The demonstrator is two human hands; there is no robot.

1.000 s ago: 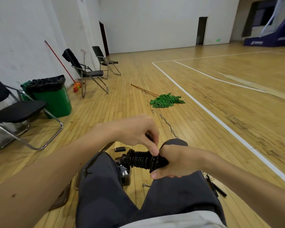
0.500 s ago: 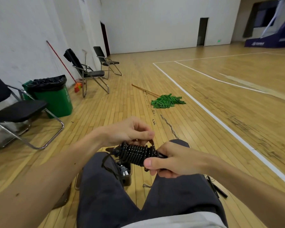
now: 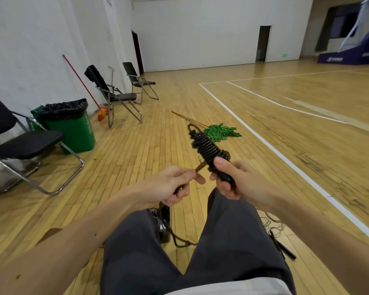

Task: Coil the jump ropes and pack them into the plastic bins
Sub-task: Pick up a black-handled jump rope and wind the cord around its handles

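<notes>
Both bare forearms are stretched forward from the lower corners of the view, and the hands are held close together above the knees. The right hand [image 3: 237, 179] is curled round the lower end of a black, tightly coiled jump-rope bundle [image 3: 208, 149], the thumb pressed against the coils. The left hand [image 3: 170, 184] is closed (knuckles up) on a loose strand [image 3: 200, 167] running from that bundle.
</notes>
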